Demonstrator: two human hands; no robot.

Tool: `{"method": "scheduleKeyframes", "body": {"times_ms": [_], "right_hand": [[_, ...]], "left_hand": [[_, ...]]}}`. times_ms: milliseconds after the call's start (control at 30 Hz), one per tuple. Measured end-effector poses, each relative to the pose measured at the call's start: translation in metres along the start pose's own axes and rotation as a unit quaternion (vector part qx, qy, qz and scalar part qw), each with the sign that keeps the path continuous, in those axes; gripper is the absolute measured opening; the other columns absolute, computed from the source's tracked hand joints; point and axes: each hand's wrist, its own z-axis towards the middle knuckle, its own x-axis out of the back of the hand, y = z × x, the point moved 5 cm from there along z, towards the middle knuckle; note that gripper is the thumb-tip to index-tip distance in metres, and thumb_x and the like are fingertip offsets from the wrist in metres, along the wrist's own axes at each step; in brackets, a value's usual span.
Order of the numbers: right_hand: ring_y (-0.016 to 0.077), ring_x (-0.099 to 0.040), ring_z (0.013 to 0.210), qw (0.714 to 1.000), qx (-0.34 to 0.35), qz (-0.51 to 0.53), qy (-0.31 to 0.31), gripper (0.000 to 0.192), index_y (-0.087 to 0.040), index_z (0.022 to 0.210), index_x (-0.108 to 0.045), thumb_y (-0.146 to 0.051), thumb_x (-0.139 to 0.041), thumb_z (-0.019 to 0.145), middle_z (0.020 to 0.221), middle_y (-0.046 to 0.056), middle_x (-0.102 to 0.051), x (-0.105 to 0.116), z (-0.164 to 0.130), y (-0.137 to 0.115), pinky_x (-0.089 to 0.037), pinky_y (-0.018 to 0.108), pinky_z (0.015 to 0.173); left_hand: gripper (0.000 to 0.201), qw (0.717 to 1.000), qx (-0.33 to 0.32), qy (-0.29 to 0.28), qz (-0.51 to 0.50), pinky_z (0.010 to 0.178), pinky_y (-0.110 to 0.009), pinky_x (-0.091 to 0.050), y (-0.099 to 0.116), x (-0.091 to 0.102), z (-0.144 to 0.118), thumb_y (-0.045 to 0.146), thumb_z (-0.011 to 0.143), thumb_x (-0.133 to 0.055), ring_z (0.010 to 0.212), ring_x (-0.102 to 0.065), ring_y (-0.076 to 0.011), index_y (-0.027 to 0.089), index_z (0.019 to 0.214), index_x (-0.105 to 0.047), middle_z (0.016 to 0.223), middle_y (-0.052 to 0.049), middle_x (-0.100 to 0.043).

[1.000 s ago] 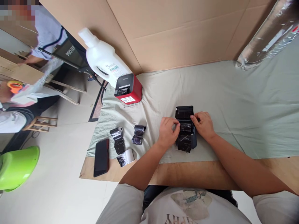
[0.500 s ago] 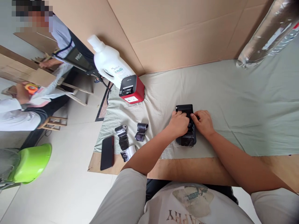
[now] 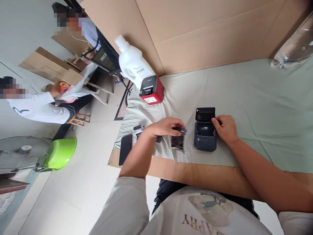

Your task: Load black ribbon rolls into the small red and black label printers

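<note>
Closest to us runs the bare wooden edge of the surface (image 3: 195, 170), with a pale green cloth (image 3: 249, 98) spread beyond it. At the left corner we see a phone (image 3: 125, 149), and just past it a dark roll (image 3: 138, 130), partly hidden by our left forearm. Our left hand (image 3: 169, 126) pinches a black film roll (image 3: 178, 142) between thumb and fingers, blurred, its loose end hanging toward us. Right of it the dark printer (image 3: 205, 141) sits on the cloth, lid (image 3: 205, 114) raised. Our right hand (image 3: 225, 128) touches the lid's right edge with its thumb, fingers curled; we cannot tell whether it grips. Farther back stand a red-and-black box (image 3: 156, 90) and a white bottle (image 3: 135, 63), before a cardboard wall (image 3: 207, 36).
</note>
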Motion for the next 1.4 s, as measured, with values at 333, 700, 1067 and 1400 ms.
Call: {"method": "scheduleKeyframes", "body": {"times_ms": [333,700,1067,1400], "right_hand": [[0.0286,-0.056,0.084,1.0,-0.004,-0.004,-0.018,0.046,-0.024,0.068,-0.056,-0.058,-0.039,0.093,0.075,0.012,-0.064,-0.001,0.002,-0.001,-0.044,0.047,0.084],[0.0274,-0.056,0.084,0.999,-0.009,-0.032,-0.035,0.041,-0.023,0.07,-0.056,-0.053,-0.04,0.093,0.076,0.01,-0.064,0.0,0.002,-0.002,-0.044,0.043,0.082],[0.0268,-0.058,0.084,1.0,0.014,-0.018,-0.016,0.046,-0.023,0.071,-0.059,-0.056,-0.039,0.096,0.077,0.01,-0.066,-0.003,0.001,-0.002,-0.045,0.044,0.084],[0.0272,-0.056,0.084,1.0,0.01,-0.015,-0.016,0.045,-0.023,0.071,-0.059,-0.054,-0.039,0.096,0.077,0.01,-0.066,-0.004,0.001,-0.002,-0.046,0.045,0.084]], "left_hand": [[0.04,0.921,0.26,0.249,0.147,0.092,-0.038,-0.05,-0.112,0.071,-0.105,0.04,0.063,-0.074,0.097,-0.067,-0.0267,0.018,0.097,-0.073,0.099,-0.006,-0.073],[0.036,0.812,0.272,0.401,0.325,0.107,-0.046,-0.044,-0.142,0.08,-0.124,0.018,0.081,-0.053,0.12,-0.058,-0.0304,0.018,0.114,-0.068,0.124,-0.011,-0.068],[0.043,0.794,0.263,0.475,0.274,0.103,-0.044,-0.048,-0.122,0.1,-0.141,0.02,0.067,-0.061,0.113,-0.061,-0.0303,0.016,0.11,-0.067,0.114,-0.011,-0.068],[0.043,0.982,-0.085,-0.131,-0.11,0.08,-0.033,-0.056,0.015,-0.024,-0.04,0.027,0.074,-0.075,0.096,-0.069,-0.0247,0.019,0.115,-0.068,0.108,-0.012,-0.07]]}}
